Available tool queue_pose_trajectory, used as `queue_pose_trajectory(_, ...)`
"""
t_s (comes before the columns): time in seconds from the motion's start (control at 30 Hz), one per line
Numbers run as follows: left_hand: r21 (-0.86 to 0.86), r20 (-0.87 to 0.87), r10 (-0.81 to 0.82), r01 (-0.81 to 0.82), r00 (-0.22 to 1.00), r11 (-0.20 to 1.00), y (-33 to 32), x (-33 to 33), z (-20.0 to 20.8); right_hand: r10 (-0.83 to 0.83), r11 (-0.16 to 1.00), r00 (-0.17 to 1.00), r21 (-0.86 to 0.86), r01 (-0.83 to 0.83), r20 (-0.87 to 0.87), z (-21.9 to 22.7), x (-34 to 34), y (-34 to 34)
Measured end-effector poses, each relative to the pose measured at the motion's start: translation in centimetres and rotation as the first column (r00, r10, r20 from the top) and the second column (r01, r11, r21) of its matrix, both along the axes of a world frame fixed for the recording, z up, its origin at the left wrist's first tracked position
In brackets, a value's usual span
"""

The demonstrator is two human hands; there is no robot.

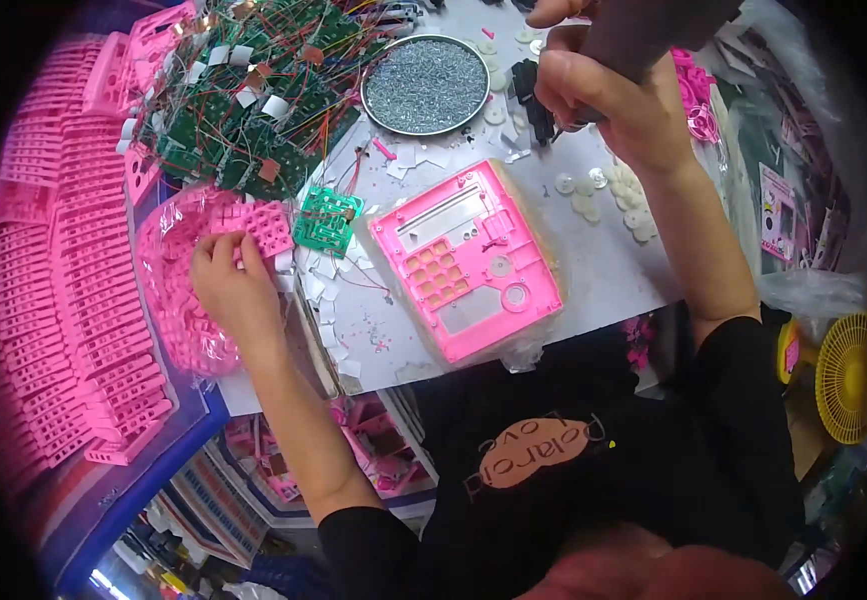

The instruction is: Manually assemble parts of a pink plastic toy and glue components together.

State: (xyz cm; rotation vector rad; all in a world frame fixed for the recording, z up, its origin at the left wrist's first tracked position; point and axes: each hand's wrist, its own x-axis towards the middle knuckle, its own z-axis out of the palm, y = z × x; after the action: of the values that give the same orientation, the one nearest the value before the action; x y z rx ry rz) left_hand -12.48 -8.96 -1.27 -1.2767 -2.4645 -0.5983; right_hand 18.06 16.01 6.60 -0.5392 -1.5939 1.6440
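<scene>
Pink plastic keypad grid (258, 226) pinched under the left hand (228, 285).
Its fingers curl shut on the grid's near edge; the raised right hand (608, 100) clenches around a dark tool (538, 105).

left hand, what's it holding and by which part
The left hand grips a pink keypad grid piece by its lower left edge, fingers on top, above a clear bag of pink parts.
</scene>
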Motion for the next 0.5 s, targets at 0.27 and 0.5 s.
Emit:
queue_pose_trajectory(0.27,0.343,0.472,-0.099,-0.079,0.876,0.936,-2.0,5.5,3.6,-0.107,0.955,0.994,0.276,0.103,-0.004,-0.3,1.2,0.7)
queue_pose_trajectory(0.5,0.504,-0.005,-0.481,0.418,0.877,0.756,-4.8,10.9,3.8,-0.252,0.523,0.963,0.825,0.216,-0.093,-1.2,2.5,-5.0)
